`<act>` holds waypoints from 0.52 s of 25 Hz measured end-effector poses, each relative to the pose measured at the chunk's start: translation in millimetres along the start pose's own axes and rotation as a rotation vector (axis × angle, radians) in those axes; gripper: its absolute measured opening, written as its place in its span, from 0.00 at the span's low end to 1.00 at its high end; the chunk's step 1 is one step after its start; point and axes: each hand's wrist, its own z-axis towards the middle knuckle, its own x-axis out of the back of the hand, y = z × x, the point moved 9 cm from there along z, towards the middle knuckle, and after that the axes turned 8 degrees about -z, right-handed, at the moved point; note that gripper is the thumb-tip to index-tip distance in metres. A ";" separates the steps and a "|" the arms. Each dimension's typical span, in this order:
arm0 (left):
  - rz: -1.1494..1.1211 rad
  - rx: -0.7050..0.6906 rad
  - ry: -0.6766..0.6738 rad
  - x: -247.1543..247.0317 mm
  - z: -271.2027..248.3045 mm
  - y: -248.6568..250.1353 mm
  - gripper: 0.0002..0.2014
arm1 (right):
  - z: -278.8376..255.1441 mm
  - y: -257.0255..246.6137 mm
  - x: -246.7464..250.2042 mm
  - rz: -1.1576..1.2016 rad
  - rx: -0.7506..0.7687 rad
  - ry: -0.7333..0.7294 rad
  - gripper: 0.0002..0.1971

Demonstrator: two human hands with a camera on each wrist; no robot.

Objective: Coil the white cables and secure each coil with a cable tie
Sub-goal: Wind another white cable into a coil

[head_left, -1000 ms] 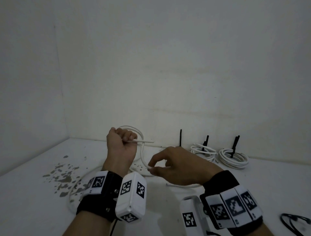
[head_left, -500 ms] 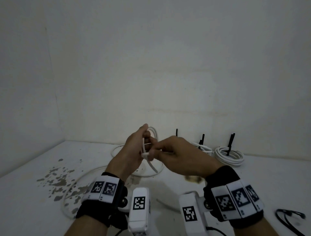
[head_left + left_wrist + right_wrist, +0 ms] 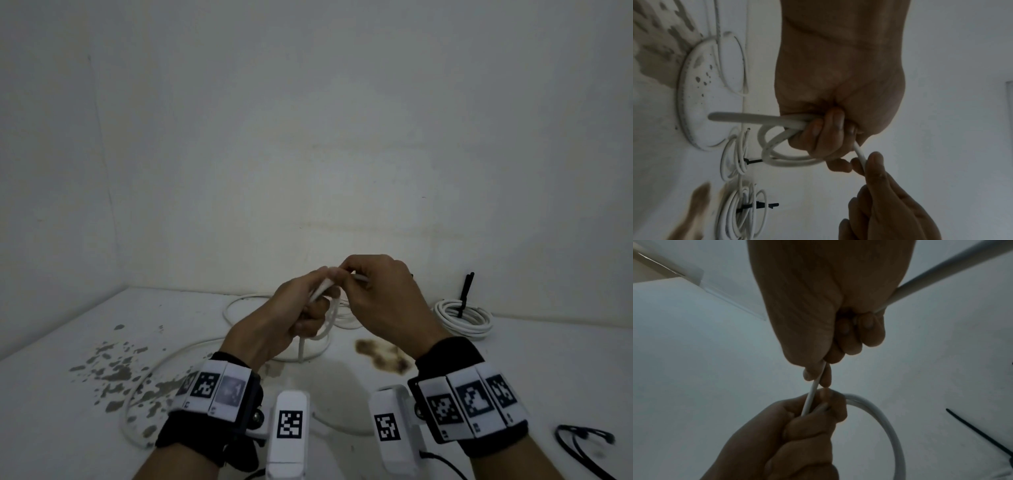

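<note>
Fingers (image 3: 830, 129) of the left hand (image 3: 287, 318) are curled tight round a small coil of white cable (image 3: 781, 146), a few loops of round, smooth, matte cord bunched in the fist and held up above the desk (image 3: 51, 411). One stub end of the cable sticks out straight past the knuckles in the left wrist view. From the top of the fist a thinner white strand (image 3: 813, 395) runs across to the right hand (image 3: 383, 301), whose thumb and forefinger pinch it just beside the left fingers, while the remaining fingers (image 3: 865, 331) are folded over it into the palm. Whether that strand is a cable tie or a thinner length of cord cannot be told.

More of the white cable trails down from the left hand and lies in wide, loose curves on the desk below and to the left, crossing a patch of grey-brown flecks (image 3: 113, 370). At the back right a finished white coil (image 3: 462, 318) lies flat on the desk, bound by a black cable tie (image 3: 466, 291) whose tail stands upright. A brown stain (image 3: 383, 353) marks the desk under the right wrist, and a thin black cord (image 3: 582, 442) lies at the far right.
</note>
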 end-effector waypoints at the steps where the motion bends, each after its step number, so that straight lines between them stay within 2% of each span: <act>1: 0.026 0.016 -0.004 -1.7 -1.3 -1.2 0.20 | 0.4 3.1 2.4 0.013 -0.013 0.010 0.14; 4: 0.074 0.029 -0.017 -6.6 -3.2 -0.7 0.21 | 1.2 4.2 4.5 0.028 -0.001 0.022 0.15; 7: 0.019 0.001 -0.019 -5.1 -1.0 -0.4 0.20 | 2.4 11.0 12.1 0.043 -0.047 0.013 0.19; 11: -0.145 0.015 0.056 11.4 2.1 -5.7 0.22 | -5.7 20.0 -7.6 0.191 -0.085 -0.241 0.16; 13: -0.248 0.027 0.071 16.3 3.5 -4.1 0.23 | -8.1 26.2 -20.3 0.163 -0.082 -0.265 0.16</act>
